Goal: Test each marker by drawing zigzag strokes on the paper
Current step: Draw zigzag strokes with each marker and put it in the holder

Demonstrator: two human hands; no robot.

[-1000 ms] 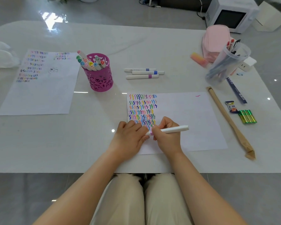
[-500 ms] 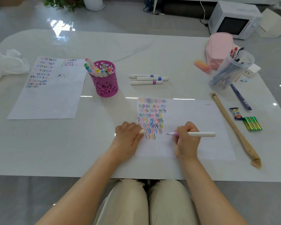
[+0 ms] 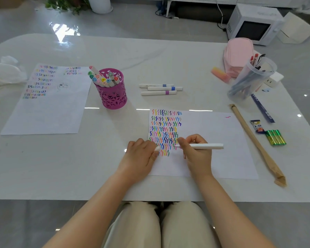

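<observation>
In the left hand (image 3: 141,155), a cap (image 3: 157,149) barely shows.

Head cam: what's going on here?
A person is testing markers at a white table. The right hand grips a white marker, its tip on the paper at the right edge of a block of coloured zigzags. The left hand rests on the paper's left edge, pinching what looks like the cap. Three more markers lie beyond the paper; a purple cup holds others.
</observation>
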